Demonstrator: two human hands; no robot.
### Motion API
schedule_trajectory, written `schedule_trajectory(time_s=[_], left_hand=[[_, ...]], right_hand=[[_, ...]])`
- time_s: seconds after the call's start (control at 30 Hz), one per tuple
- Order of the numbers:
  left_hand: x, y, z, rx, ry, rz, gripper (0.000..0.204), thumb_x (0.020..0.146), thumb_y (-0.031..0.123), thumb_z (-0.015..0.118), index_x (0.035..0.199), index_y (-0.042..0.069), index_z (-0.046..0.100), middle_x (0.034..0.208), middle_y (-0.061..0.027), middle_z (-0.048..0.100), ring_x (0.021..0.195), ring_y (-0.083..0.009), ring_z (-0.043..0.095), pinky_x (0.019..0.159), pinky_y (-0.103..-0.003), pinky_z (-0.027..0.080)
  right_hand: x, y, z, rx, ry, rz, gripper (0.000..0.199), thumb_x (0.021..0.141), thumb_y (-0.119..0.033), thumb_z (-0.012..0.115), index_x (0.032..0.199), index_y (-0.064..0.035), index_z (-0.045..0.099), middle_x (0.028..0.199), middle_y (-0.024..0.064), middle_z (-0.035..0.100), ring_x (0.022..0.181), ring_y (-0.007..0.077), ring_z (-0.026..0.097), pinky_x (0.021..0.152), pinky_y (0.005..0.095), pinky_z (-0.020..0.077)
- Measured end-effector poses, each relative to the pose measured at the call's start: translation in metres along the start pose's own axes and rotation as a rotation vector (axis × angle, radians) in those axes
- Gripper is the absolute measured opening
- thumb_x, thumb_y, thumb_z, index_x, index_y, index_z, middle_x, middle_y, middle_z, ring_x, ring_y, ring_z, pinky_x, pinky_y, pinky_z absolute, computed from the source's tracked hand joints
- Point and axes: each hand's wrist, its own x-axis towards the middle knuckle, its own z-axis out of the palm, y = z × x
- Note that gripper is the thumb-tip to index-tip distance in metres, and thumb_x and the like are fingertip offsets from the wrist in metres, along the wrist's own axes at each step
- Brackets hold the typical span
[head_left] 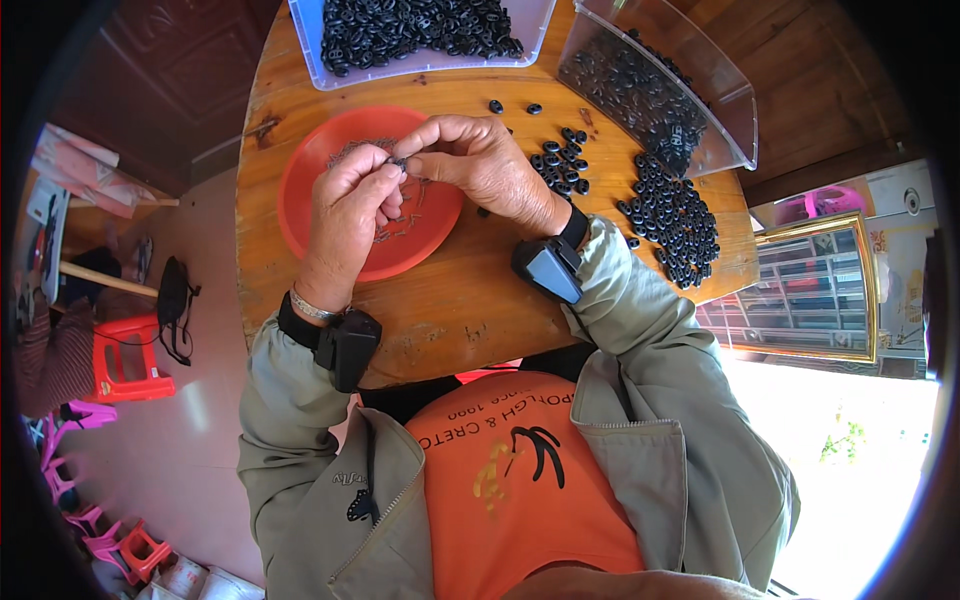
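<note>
Above a shallow red plastic bowl (pixel 300 215) both of my hands come together, fingertips nearly touching. My left hand (pixel 352 200) is closed in a pinch, and my right hand (pixel 485 170) pinches from the other side with thumb and forefinger. Between them sits a small dark piece (pixel 398 163), mostly hidden by the fingers; it looks like the small black oval parts on the table. Inside the bowl lie many thin, silvery metal pieces (pixel 400 228), too small to name surely. Right of my right hand is a small group of black oval parts (pixel 562 165) with holes.
A larger pile of black oval parts (pixel 675 225) spreads at the table's right. Two clear plastic bins, one at the back (pixel 330 80) and one at the back right (pixel 735 145), hold more. A red stool (pixel 130 360) stands on the floor at left.
</note>
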Motion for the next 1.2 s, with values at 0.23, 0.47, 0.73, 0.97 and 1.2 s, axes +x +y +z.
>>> schedule_trajectory(time_s=[0.23, 0.47, 0.73, 0.97, 1.2], left_hand=[[-0.0014, 0.0018, 0.0006, 0.006, -0.001, 0.008, 0.018, 0.091, 0.017, 0.054, 0.079, 0.004, 0.057, 0.066, 0.0016, 0.053, 0.06, -0.0048, 0.049, 0.052, -0.02, 0.038], [-0.001, 0.001, 0.0007, -0.019, -0.009, 0.022, 0.017, 0.09, 0.017, 0.053, 0.08, 0.003, 0.058, 0.066, 0.0016, 0.052, 0.059, -0.0047, 0.048, 0.052, -0.02, 0.037], [-0.0006, -0.0002, 0.0004, -0.011, -0.007, 0.031, 0.018, 0.09, 0.017, 0.053, 0.081, 0.003, 0.059, 0.065, 0.0016, 0.052, 0.06, -0.0047, 0.048, 0.052, -0.02, 0.037], [-0.0014, 0.0012, 0.0015, -0.012, -0.007, 0.012, 0.018, 0.09, 0.017, 0.054, 0.08, 0.003, 0.06, 0.066, 0.0015, 0.054, 0.059, -0.0048, 0.048, 0.052, -0.02, 0.037], [-0.0017, 0.0026, 0.0033, -0.011, 0.017, -0.022, 0.018, 0.09, 0.018, 0.054, 0.081, 0.004, 0.06, 0.067, 0.0018, 0.054, 0.06, -0.0042, 0.049, 0.052, -0.019, 0.038]], right_hand=[[0.0, 0.0004, -0.0012, 0.07, 0.0, 0.007, 0.016, 0.087, 0.001, 0.062, 0.103, 0.0007, 0.066, 0.094, 0.006, 0.067, 0.085, 0.0109, 0.063, 0.078, 0.0259, 0.0527], [0.0002, -0.0022, -0.0052, 0.057, -0.063, 0.067, 0.018, 0.088, 0.001, 0.061, 0.105, 0.0029, 0.064, 0.093, 0.0086, 0.067, 0.082, 0.015, 0.065, 0.077, 0.0289, 0.0544], [-0.0005, -0.0029, -0.0043, 0.08, -0.06, 0.06, 0.017, 0.089, 0.002, 0.057, 0.105, 0.0033, 0.064, 0.093, 0.0094, 0.067, 0.081, 0.016, 0.065, 0.076, 0.0295, 0.0546], [0.0004, -0.0006, -0.005, 0.058, -0.084, 0.073, 0.015, 0.09, 0.001, 0.056, 0.104, 0.0036, 0.062, 0.092, 0.0082, 0.066, 0.081, 0.0148, 0.064, 0.076, 0.0287, 0.0544], [0.0002, 0.0022, -0.0028, -0.004, -0.079, 0.064, 0.013, 0.091, 0.0, 0.056, 0.102, 0.0035, 0.061, 0.092, 0.0074, 0.065, 0.082, 0.0132, 0.064, 0.076, 0.0268, 0.0535]])
